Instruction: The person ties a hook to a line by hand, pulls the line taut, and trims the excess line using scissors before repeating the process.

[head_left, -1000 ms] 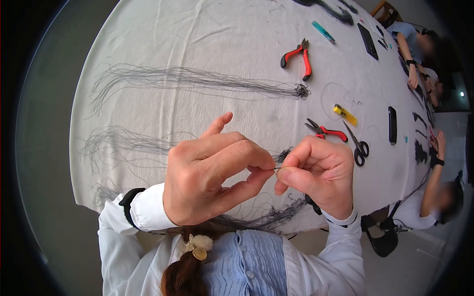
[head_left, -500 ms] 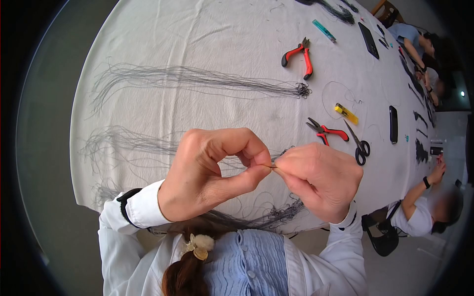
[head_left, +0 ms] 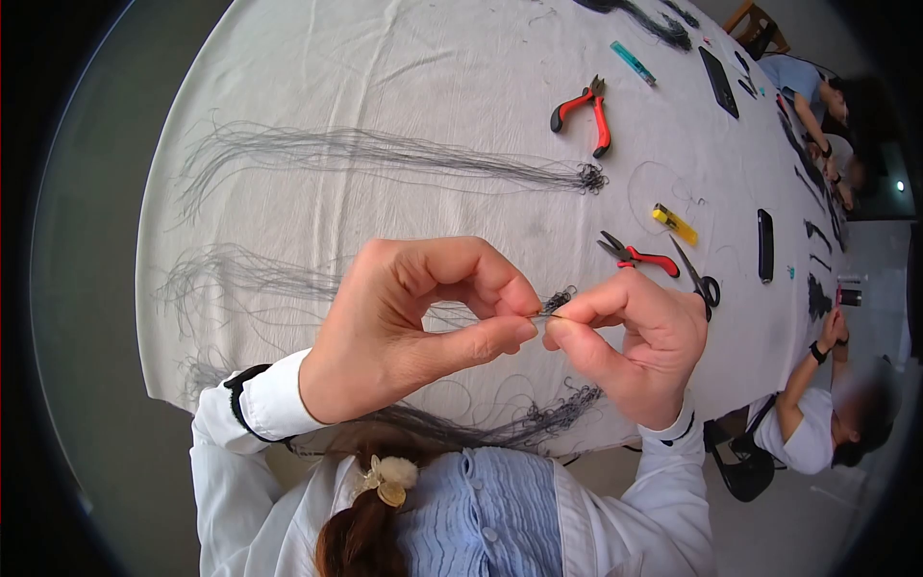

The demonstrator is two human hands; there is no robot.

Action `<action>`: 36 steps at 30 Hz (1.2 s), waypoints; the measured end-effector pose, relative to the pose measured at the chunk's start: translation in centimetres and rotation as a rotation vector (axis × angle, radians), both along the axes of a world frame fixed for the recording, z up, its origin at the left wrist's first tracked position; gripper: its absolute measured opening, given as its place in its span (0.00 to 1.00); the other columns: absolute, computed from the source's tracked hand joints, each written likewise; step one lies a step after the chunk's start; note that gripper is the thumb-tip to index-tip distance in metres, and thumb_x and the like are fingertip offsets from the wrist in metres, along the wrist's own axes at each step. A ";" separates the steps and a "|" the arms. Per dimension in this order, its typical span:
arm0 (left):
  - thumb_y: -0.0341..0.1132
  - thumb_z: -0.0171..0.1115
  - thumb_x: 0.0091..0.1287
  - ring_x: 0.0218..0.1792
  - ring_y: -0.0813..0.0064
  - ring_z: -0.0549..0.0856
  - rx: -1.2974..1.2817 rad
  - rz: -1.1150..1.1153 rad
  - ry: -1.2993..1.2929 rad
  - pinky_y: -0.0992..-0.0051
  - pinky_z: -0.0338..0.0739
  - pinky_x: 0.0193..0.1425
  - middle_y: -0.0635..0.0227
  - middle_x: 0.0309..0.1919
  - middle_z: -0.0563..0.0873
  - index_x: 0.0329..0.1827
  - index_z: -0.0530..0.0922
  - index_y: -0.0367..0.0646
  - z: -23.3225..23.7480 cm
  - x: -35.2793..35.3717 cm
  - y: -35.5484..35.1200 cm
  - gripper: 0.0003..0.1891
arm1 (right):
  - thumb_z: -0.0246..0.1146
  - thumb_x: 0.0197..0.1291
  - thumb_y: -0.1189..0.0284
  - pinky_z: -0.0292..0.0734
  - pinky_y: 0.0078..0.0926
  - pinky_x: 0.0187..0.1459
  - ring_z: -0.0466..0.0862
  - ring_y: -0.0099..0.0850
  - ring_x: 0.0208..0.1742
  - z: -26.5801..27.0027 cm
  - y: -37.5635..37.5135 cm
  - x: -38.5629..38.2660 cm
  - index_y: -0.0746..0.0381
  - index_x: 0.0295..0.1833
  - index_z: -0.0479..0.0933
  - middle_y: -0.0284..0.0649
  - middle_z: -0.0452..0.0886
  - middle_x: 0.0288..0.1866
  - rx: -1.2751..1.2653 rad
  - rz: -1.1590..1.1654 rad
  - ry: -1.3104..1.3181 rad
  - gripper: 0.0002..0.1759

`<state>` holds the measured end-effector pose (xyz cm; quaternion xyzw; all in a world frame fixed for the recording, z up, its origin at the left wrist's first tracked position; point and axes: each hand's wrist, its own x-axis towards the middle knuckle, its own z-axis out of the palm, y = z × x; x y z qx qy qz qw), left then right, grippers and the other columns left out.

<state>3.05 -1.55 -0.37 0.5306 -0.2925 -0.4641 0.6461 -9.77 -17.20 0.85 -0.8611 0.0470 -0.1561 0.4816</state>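
My left hand pinches one end of a short, thin thread between thumb and index finger. The fingertips of my right hand are closed on the thread's other side, a small gap from the left ones. Beneath my hands lies a dark thread bundle, partly hidden, its curly end showing between them. A second bundle lies farther off, knotted at its right end. Nearest my body is a third bundle.
Right of my hands lie red-handled pliers, black scissors, a yellow lighter and a black phone. More red pliers and a teal lighter lie beyond. Several people sit along the table's right side.
My fingertips have moved slightly apart, baring a short stretch of thread. My right hand has turned and its fingers have loosened a little. The person at the lower right has shifted their arms.
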 end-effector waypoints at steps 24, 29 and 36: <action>0.22 0.62 0.56 0.29 0.80 0.81 0.114 -0.057 0.021 0.80 0.77 0.36 0.66 0.27 0.82 0.31 0.77 0.33 0.0 0.1 -0.1 0.03 | 0.66 0.39 0.86 0.80 0.21 0.23 0.83 0.34 0.29 -1.4 -0.3 0.9 0.68 0.29 0.77 0.44 0.79 0.25 -0.810 0.159 -0.556 0.09; 0.22 0.63 0.57 0.29 0.79 0.81 0.111 -0.108 0.289 0.81 0.77 0.34 0.65 0.27 0.82 0.32 0.77 0.32 -0.3 0.1 -0.2 0.03 | 0.67 0.38 0.85 0.82 0.20 0.23 0.83 0.36 0.31 -1.8 -0.6 0.9 0.69 0.30 0.76 0.43 0.80 0.27 -1.061 0.202 -0.709 0.10; 0.21 0.64 0.53 0.32 0.79 0.83 0.051 0.002 -0.344 0.66 0.73 0.57 0.69 0.26 0.83 0.30 0.78 0.38 0.4 -0.4 0.2 0.04 | 0.64 0.46 0.80 0.80 0.21 0.26 0.82 0.31 0.31 -1.2 -0.2 0.3 0.67 0.31 0.76 0.40 0.78 0.26 -0.848 0.132 -0.553 0.05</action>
